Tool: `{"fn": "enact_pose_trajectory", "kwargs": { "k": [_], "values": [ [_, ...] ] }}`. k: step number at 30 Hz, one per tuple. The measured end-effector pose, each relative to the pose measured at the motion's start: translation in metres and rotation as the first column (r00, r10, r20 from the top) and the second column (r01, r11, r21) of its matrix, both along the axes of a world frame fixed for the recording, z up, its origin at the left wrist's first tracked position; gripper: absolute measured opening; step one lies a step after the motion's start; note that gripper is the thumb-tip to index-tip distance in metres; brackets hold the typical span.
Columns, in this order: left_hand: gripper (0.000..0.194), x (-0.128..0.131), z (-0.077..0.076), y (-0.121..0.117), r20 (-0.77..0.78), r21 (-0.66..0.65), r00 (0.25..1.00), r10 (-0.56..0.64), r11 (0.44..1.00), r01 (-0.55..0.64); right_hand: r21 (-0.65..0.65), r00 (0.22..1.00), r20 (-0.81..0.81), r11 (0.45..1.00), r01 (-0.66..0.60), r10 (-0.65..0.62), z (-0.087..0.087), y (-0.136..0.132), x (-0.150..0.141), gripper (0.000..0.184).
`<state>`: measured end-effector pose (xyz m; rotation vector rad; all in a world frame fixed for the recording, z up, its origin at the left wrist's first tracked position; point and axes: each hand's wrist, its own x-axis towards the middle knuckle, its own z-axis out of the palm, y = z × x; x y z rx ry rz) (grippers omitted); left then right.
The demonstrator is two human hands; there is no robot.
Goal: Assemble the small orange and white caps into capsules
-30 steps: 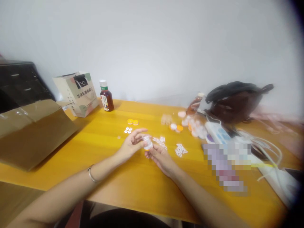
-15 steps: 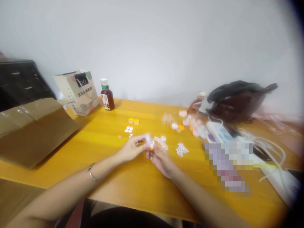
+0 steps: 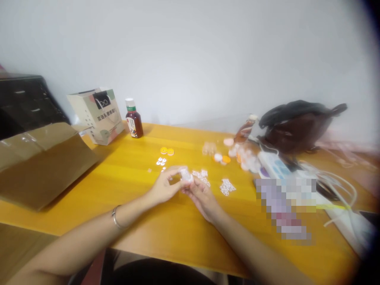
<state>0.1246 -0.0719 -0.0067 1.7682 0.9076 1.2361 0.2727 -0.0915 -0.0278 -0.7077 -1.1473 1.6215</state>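
Observation:
Both hands meet above the table around a small white, partly see-through round piece (image 3: 186, 175), too blurred to name further. My left hand (image 3: 164, 187) pinches it between thumb and fingers from the left. The fingertips of my right hand (image 3: 204, 198) close on its lower right side. Just behind the hands lies a group of white cut-out pieces (image 3: 203, 174), partly hidden by the fingers. A second heap of white cut-out pieces (image 3: 227, 187) is to the right. Small white discs (image 3: 161, 161) and two yellow round pieces (image 3: 167, 151) sit beyond my left hand.
At left stand a cardboard box (image 3: 44, 166), a printed paper bag (image 3: 99, 114) and a dark red bottle (image 3: 134, 120). Orange and white round pieces (image 3: 222, 158) lie behind the hands, near clear pieces (image 3: 209, 148). A dark bag (image 3: 297, 126) and white cables (image 3: 341, 182) occupy the right.
The white piece has turned slightly between the fingers, and the orange edge beneath it no longer shows. My right fingers have shifted up a little around it.

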Motion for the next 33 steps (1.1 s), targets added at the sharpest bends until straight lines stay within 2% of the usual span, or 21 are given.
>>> {"fn": "enact_pose_trajectory", "kwargs": {
  "k": [3, 8, 10, 13, 16, 18, 21, 24, 26, 29, 31, 33],
  "values": [
    [0.026, 0.0, -0.003, 0.002, -0.046, 0.033, 0.998, 0.039, 0.999, -0.037, 0.038, 0.999, 0.035, 0.999, 0.036, -0.037, -0.001, 0.001, 0.0, 0.028],
    [0.028, -0.005, -0.01, 0.008, -0.113, 0.116, 0.993, 0.031, 0.993, -0.017, 0.022, 0.991, 0.132, 1.0, -0.014, 0.011, 0.006, 0.004, 0.007, 0.026],
    [0.028, -0.007, -0.011, 0.009, -0.179, 0.154, 0.983, 0.033, 0.988, -0.005, 0.037, 0.98, 0.195, 0.999, 0.03, -0.036, 0.01, 0.005, 0.009, 0.027],
    [0.028, -0.009, -0.013, 0.009, -0.327, 0.244, 0.942, 0.077, 0.97, 0.006, 0.139, 0.944, 0.293, 0.984, 0.115, -0.152, 0.009, 0.005, 0.01, 0.033],
    [0.026, -0.008, -0.014, 0.006, -0.476, 0.317, 0.873, 0.108, 0.947, 0.056, 0.287, 0.883, 0.419, 0.954, 0.093, -0.212, 0.003, 0.006, 0.009, 0.035],
    [0.024, -0.006, -0.016, 0.005, -0.536, 0.322, 0.838, 0.102, 0.942, 0.092, 0.344, 0.837, 0.491, 0.936, 0.07, -0.243, -0.001, 0.007, 0.01, 0.029],
    [0.031, -0.004, -0.018, 0.002, -0.546, 0.279, 0.836, 0.063, 0.954, 0.11, 0.357, 0.791, 0.549, 0.931, 0.071, -0.271, 0.0, 0.01, 0.014, 0.021],
    [0.046, -0.004, -0.02, 0.0, -0.498, 0.248, 0.866, 0.046, 0.964, 0.091, 0.347, 0.783, 0.513, 0.919, 0.185, -0.351, 0.007, 0.018, 0.022, 0.021],
    [0.048, -0.006, -0.022, -0.001, -0.469, 0.242, 0.882, 0.04, 0.967, 0.084, 0.347, 0.777, 0.433, 0.88, 0.325, -0.457, 0.014, 0.025, 0.031, 0.027],
    [0.044, -0.007, -0.025, -0.001, -0.45, 0.243, 0.893, 0.02, 0.965, 0.101, 0.37, 0.693, 0.329, 0.762, 0.531, -0.642, 0.023, 0.037, 0.048, 0.033],
    [0.042, -0.008, -0.026, 0.0, -0.44, 0.267, 0.898, 0.023, 0.958, 0.107, 0.442, 0.588, 0.325, 0.669, 0.598, -0.74, 0.027, 0.045, 0.063, 0.033],
    [0.038, -0.008, -0.027, 0.0, -0.448, 0.291, 0.894, 0.024, 0.949, 0.121, 0.551, 0.434, 0.33, 0.544, 0.632, -0.838, 0.03, 0.054, 0.081, 0.032]
  ]
}}
